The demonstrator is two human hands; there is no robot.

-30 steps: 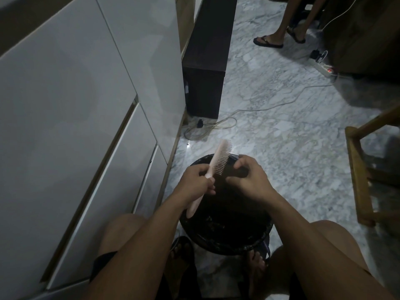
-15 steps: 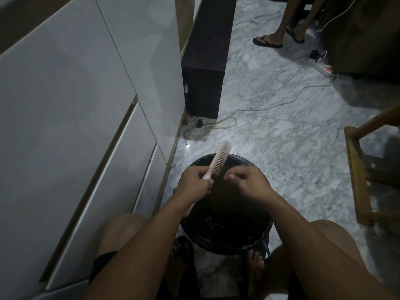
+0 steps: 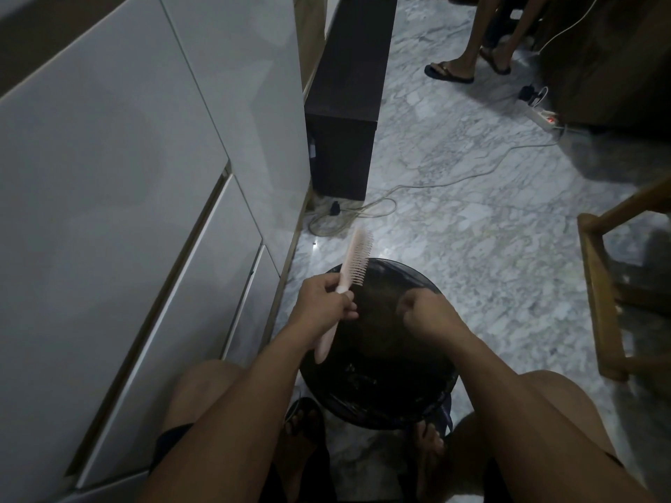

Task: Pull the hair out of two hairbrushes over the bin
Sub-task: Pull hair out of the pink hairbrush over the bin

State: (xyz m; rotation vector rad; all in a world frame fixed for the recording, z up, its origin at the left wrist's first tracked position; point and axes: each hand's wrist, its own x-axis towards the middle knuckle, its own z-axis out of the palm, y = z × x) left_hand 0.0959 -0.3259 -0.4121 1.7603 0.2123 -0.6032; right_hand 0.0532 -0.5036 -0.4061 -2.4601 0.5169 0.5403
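pink hairbrush [image 3: 354,265]: gripped by the handle in left hand [image 3: 321,303], bristles facing right, above black bin [image 3: 432,401]. right hand [image 3: 423,314]: fingers curled over bin; contents cannot be told.

Pink hairbrush [image 3: 354,265] tilted upright, bristles facing right, handle gripped by left hand [image 3: 323,303]; round black-lined bin [image 3: 428,404] directly under both hands.

Left grip [image 3: 323,303] curled tight; right grip [image 3: 423,310] fisted, forearms converging.
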